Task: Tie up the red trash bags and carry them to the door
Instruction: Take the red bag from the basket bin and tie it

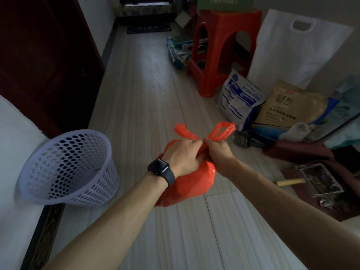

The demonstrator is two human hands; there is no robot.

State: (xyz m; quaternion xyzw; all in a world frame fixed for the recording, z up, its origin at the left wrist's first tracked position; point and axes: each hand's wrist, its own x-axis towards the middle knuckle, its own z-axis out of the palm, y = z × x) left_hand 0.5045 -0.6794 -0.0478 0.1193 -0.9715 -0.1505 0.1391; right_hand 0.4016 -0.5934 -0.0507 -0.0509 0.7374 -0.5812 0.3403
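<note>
The red trash bag was held above the floor, just right of the white basket. Its two handles were gripped by the closed fingers of the left hand and right hand, apparently so a knot could be drawn tight.

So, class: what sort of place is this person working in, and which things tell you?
Probably a hallway or room in a home: pale tiled floor, a red plastic stool, and household sacks stacked along the wall, beside a perforated wastebasket.
</note>
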